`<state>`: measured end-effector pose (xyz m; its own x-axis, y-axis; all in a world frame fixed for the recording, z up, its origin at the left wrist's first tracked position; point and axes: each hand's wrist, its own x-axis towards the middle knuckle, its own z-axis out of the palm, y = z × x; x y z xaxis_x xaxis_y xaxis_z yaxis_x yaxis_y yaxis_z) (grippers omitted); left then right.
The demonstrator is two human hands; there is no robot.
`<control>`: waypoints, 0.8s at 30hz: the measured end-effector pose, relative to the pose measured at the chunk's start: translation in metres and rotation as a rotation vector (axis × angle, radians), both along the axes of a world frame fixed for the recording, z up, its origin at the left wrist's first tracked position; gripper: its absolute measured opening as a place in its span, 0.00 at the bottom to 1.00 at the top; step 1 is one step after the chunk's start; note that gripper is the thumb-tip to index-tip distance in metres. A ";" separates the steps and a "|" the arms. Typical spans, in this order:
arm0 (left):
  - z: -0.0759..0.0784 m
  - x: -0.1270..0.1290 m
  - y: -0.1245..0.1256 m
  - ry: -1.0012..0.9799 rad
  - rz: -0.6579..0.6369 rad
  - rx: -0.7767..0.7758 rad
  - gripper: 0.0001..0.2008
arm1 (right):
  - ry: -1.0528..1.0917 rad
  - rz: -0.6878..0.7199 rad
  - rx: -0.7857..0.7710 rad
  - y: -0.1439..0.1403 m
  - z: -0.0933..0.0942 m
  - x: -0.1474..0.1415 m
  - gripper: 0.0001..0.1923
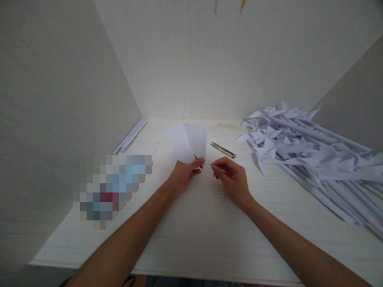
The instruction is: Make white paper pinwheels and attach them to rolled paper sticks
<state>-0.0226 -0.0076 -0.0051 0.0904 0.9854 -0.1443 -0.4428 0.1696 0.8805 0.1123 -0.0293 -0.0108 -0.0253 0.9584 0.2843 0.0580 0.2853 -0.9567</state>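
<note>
My left hand (187, 171) is closed on a piece of white paper (196, 139), thumb on top near its lower right corner. The paper stands up away from me and has a curved edge or fold across it. A small dark reddish sliver shows by the thumb, too small to name. Just to the right, my right hand (231, 177) pinches something tiny between thumb and forefinger; I cannot make it out. The two hands are close but apart. Beyond the right hand lie thread snips (223, 150) with a yellowish handle, blades pointing left.
A heap of white paper pinwheels (278, 135) with rolled paper sticks (344, 195) covers the right side. More paper rolls (131, 136) lie along the left wall. A pixelated bluish object (124, 179) is at left. Thin tan loops (223, 126) lie at the back by the wall.
</note>
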 end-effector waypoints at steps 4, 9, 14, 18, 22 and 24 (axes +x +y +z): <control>0.002 0.000 0.000 -0.029 0.005 -0.056 0.15 | -0.085 -0.040 0.031 0.001 -0.001 0.003 0.02; 0.004 0.000 -0.001 -0.011 -0.021 -0.078 0.15 | -0.193 -0.027 0.111 0.001 -0.005 0.002 0.03; 0.003 0.002 -0.001 0.025 -0.038 -0.053 0.15 | -0.199 -0.016 0.120 0.002 -0.007 0.001 0.03; 0.002 0.003 -0.002 0.051 -0.034 -0.039 0.15 | -0.177 -0.008 0.114 0.001 -0.006 0.000 0.03; 0.003 0.004 -0.003 0.053 -0.042 -0.035 0.15 | -0.148 0.005 0.112 0.001 -0.004 0.000 0.03; 0.003 0.003 -0.004 0.042 -0.061 -0.029 0.14 | -0.143 0.009 0.121 0.001 -0.004 0.000 0.03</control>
